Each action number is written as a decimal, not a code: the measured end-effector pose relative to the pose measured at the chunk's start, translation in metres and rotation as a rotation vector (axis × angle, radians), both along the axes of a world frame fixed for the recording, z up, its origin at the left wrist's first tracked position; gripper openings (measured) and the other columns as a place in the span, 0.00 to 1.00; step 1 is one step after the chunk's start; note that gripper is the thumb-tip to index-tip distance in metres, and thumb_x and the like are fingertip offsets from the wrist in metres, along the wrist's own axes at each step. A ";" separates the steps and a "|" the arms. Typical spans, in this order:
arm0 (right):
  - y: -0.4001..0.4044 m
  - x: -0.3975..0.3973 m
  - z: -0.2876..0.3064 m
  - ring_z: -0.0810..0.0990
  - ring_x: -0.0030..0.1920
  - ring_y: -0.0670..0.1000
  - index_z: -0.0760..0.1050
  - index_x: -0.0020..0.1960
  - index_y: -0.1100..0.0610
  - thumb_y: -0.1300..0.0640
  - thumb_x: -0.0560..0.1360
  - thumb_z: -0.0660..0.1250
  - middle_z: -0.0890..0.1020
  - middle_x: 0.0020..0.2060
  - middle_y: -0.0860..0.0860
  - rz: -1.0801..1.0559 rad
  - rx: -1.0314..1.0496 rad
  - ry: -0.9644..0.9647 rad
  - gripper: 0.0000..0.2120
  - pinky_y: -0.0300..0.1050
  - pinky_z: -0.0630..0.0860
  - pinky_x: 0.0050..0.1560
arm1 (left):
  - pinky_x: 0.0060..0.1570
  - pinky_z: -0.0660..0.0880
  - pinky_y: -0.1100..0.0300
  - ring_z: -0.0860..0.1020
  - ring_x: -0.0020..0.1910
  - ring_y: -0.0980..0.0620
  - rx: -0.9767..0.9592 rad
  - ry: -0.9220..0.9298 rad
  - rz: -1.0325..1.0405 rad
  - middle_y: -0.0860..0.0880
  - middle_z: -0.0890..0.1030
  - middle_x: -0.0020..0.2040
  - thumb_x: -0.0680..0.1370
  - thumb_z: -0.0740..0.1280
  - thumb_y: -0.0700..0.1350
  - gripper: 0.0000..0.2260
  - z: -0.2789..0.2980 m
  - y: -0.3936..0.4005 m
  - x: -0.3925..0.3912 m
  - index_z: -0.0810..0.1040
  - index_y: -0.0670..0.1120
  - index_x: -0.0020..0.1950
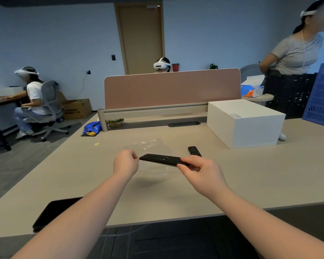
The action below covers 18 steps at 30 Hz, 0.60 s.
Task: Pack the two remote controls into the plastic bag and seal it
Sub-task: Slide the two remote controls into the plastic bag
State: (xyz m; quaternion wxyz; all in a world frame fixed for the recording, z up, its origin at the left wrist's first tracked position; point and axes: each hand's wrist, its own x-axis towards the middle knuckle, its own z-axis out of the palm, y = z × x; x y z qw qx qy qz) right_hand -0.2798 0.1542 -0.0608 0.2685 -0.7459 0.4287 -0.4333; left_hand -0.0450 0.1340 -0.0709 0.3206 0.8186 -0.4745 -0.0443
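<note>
My right hand (201, 171) grips the near end of a long black remote control (162, 159) and holds it level above the table, its far end pointing left. My left hand (126, 162) is closed, pinching the edge of a clear plastic bag (148, 146) beside the remote's left tip. The bag is thin and hard to see; part of it hangs below the remote. A second, shorter black remote (194, 150) lies flat on the table just behind my right hand.
A white box (245, 124) stands at the right rear of the beige table (251, 184). A black phone (52, 212) lies near the front left edge. A pink divider (172, 88) closes the back. Three people in headsets are in the room.
</note>
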 end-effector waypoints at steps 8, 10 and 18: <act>-0.003 0.014 -0.029 0.79 0.50 0.49 0.79 0.59 0.54 0.52 0.74 0.67 0.84 0.49 0.48 -0.067 -0.008 0.149 0.15 0.44 0.76 0.54 | 0.45 0.72 0.56 0.79 0.48 0.43 -0.123 -0.148 -0.218 0.43 0.84 0.45 0.75 0.65 0.40 0.06 -0.003 0.007 -0.011 0.81 0.42 0.45; -0.008 0.025 -0.035 0.78 0.53 0.50 0.79 0.60 0.53 0.51 0.75 0.66 0.83 0.51 0.49 -0.090 0.007 0.160 0.15 0.44 0.74 0.55 | 0.43 0.69 0.59 0.79 0.47 0.44 -0.149 -0.194 -0.285 0.44 0.84 0.45 0.76 0.66 0.42 0.06 -0.004 0.009 -0.019 0.81 0.43 0.45; -0.035 0.063 -0.050 0.79 0.50 0.58 0.70 0.55 0.55 0.50 0.76 0.63 0.81 0.49 0.54 -0.139 0.038 0.311 0.12 0.48 0.73 0.41 | 0.41 0.71 0.57 0.79 0.44 0.44 -0.165 -0.219 -0.360 0.44 0.85 0.42 0.75 0.66 0.46 0.08 -0.005 0.010 -0.035 0.82 0.43 0.44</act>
